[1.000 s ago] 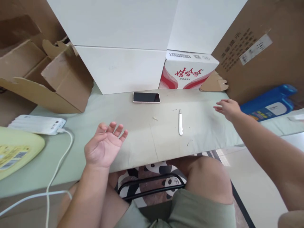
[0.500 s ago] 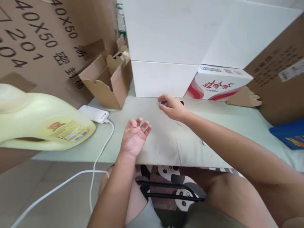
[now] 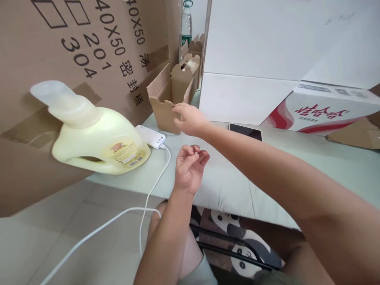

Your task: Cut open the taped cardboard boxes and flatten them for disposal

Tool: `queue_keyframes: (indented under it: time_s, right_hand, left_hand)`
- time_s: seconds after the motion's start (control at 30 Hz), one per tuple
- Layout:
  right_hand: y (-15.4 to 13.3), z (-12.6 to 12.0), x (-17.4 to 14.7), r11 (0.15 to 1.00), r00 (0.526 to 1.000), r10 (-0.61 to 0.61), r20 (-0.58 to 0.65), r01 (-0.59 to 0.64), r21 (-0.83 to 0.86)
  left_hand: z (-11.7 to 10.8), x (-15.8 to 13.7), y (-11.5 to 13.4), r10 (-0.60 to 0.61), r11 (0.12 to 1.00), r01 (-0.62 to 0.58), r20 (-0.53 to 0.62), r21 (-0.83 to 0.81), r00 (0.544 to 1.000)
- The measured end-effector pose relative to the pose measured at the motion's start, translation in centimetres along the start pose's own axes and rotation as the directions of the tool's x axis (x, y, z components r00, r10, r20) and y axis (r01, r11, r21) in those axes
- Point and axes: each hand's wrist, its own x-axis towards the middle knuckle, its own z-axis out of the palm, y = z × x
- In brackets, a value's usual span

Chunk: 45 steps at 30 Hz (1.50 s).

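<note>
Starting far left of the fingers, saw a big brown corrugated carton (image 3: pixel 113 91) with black print, likely serving as a wall. Before it, spotted a pale-yellow, round-shouldered plastic jug (image 3: pixel 101 132) with a cloudy cap and a looped handle toward the near side, probably for grasping. Nearer the fingers, picked out a smooth white plastic power bank (image 3: pixel 150 136) with a thin white cable (image 3: pixel 151 190) plugged into one end, presumably for charging. Then, right at the upper fingertips, caught an open brown cardboard box (image 3: pixel 162 116), mouth up, perhaps for easy reaching in. Saw the right hand (image 3: pixel 192 119) with index finger and thumb parted beside that edge; could not tell about contact. Below, found the left hand (image 3: pixel 190 170), palm up, with fingers curled toward the thumb; could not tell about any pinch. Right of all fingers, glimpsed a flat black-screened phone (image 3: pixel 246 132) on wrinkled pale-green cloth (image 3: pixel 225 170), apparently tucked back to spare the front.
</note>
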Motion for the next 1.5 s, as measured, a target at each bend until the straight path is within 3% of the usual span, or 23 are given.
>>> queue_keyframes:
  time_s: [0.07, 0.17, 0.23, 0.3, 0.37, 0.47, 0.53, 0.73, 0.87, 1.0, 1.1, 1.3, 1.5]
  right_hand:
    - [1.1, -0.7, -1.7, 0.997, 0.996, 0.034, -0.081, -0.027, 0.078]
    - [2.9, -2.6, -6.6, 0.96, 0.978, 0.1, -0.183, -0.046, 0.276]
    - [3.9, -4.3, -11.3, 0.929, 0.955, 0.138, -0.263, -0.033, 0.368]
    - [4.7, -5.9, -16.7, 0.914, 0.91, 0.161, -0.382, 0.008, 0.406]
    - [5.5, -6.9, -21.9, 0.908, 0.848, 0.19, -0.494, 0.039, 0.417]
    - [6.8, -6.9, -27.8, 0.917, 0.742, 0.257, -0.62, 0.014, 0.398]
    - [7.7, -6.2, -30.0, 0.92, 0.721, 0.285, -0.632, -0.02, 0.391]
    - [9.8, -3.6, -31.2, 0.957, 0.753, 0.244, -0.611, -0.087, 0.276]
    - [10.5, -2.5, -31.1, 0.938, 0.708, 0.316, -0.631, -0.134, 0.319]
    - [10.8, -2.1, -31.7, 0.892, 0.772, 0.304, -0.558, -0.025, 0.452]
    - [10.5, -2.5, -32.3, 0.895, 0.826, 0.236, -0.511, 0.02, 0.445]
    - [9.7, -3.1, -32.5, 0.922, 0.873, 0.136, -0.468, 0.062, 0.383]
    - [9.6, -3.0, -32.8, 0.906, 0.886, 0.164, -0.434, 0.038, 0.422]
  left_hand:
    - [-0.4, 0.1, -0.3, 0.241, 0.965, -0.224, -0.127, 0.137, 0.962]
    - [-1.4, 0.7, -0.6, 0.623, 0.763, -0.497, -0.265, 0.413, 0.736]
    - [-2.2, 1.1, -0.5, 0.721, 0.671, -0.537, -0.282, 0.511, 0.633]
    - [-2.8, 1.6, -0.3, 0.745, 0.642, -0.537, -0.281, 0.547, 0.605]
    - [-3.1, 1.9, -0.3, 0.726, 0.65, -0.524, -0.245, 0.551, 0.643]
    - [-2.7, 2.0, -0.7, 0.631, 0.696, -0.518, -0.08, 0.497, 0.772]
    - [-2.0, 1.8, -1.3, 0.595, 0.7, -0.551, 0.056, 0.453, 0.802]
    - [-0.3, 0.9, -3.4, 0.563, 0.623, -0.647, 0.322, 0.439, 0.761]
    - [-0.4, 0.8, -3.8, 0.515, 0.547, -0.671, 0.43, 0.501, 0.741]
    - [-0.2, 0.8, -3.8, 0.492, 0.496, -0.629, 0.403, 0.598, 0.772]
    - [-0.1, 0.9, -3.8, 0.483, 0.47, -0.591, 0.369, 0.656, 0.794]
    - [-0.2, 1.2, -3.9, 0.49, 0.309, -0.598, 0.415, 0.74, 0.767]
    - [0.2, 1.4, -2.8, 0.348, 0.16, -0.606, 0.53, 0.779, 0.773]
